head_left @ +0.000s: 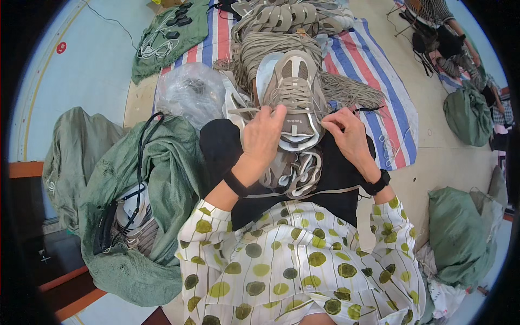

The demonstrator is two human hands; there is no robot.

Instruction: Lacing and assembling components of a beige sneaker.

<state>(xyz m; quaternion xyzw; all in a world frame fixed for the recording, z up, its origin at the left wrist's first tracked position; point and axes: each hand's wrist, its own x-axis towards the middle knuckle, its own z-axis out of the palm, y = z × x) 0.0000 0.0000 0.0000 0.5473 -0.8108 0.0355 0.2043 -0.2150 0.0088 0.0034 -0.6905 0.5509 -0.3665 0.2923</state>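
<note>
A grey-brown and white sneaker upper [294, 120] lies in front of me, its laces threaded through the eyelets. My left hand [262, 135] is closed at its left side, with a flat beige shoelace [246, 110] between the fingers. On the other side my right hand [349, 135] pinches near the shoe's edge, apparently on the other lace end, though its thumb and fingertips partly hide it. More laced uppers [292, 173] lie on my lap below. Behind the shoe sits a thick bundle of beige laces [254, 54].
A striped sheet [374, 70] covers the floor ahead, with more shoe uppers [287, 19] and loose laces [352, 91] on it. To my left are a clear plastic bag [192, 89] and an open green sack [179, 157]. Other green sacks [455, 233] stand right, near another person [460, 38].
</note>
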